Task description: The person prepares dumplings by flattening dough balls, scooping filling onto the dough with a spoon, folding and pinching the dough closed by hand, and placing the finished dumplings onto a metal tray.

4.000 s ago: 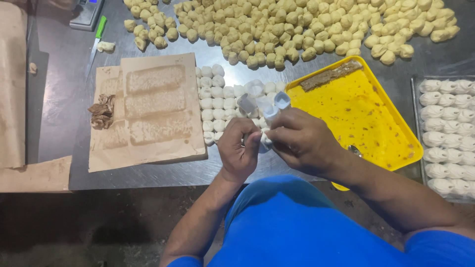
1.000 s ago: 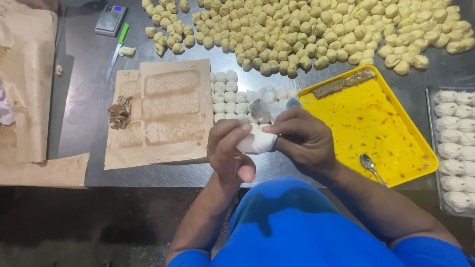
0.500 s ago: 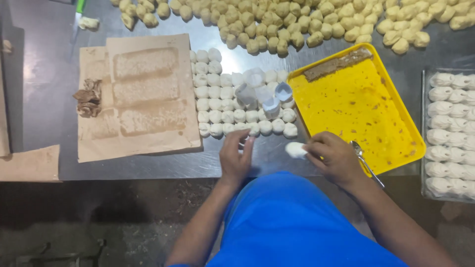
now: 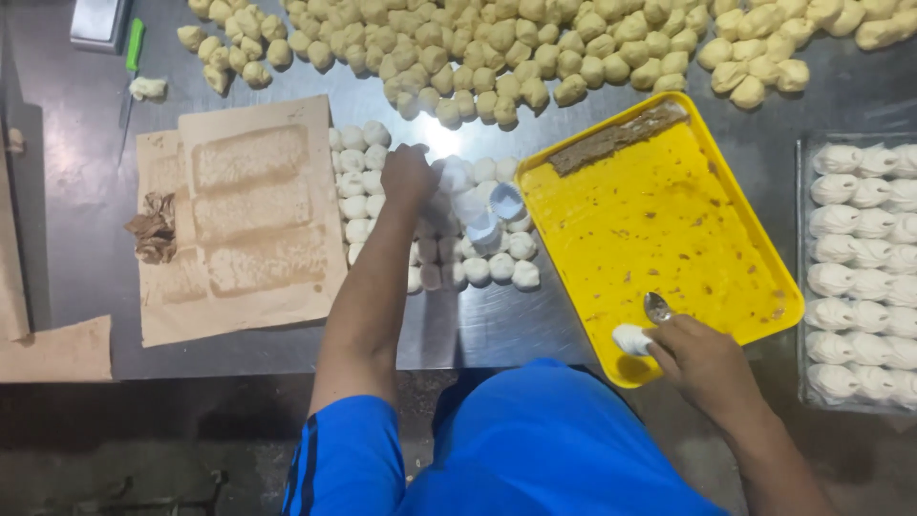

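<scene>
Head view: your left hand [image 4: 408, 175] rests open on white dough balls [image 4: 355, 205]; your right hand [image 4: 702, 358] pinches a dough piece [image 4: 631, 338] beside the spoon [image 4: 657, 307].

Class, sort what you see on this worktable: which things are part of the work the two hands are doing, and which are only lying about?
In hand:
left hand reaching into the white dough pieces
right hand holding a white dumpling and spoon
yellow tray with a brown filling strip

Lying about:
green-handled tool
brown paper sheet
brown scraps
</scene>
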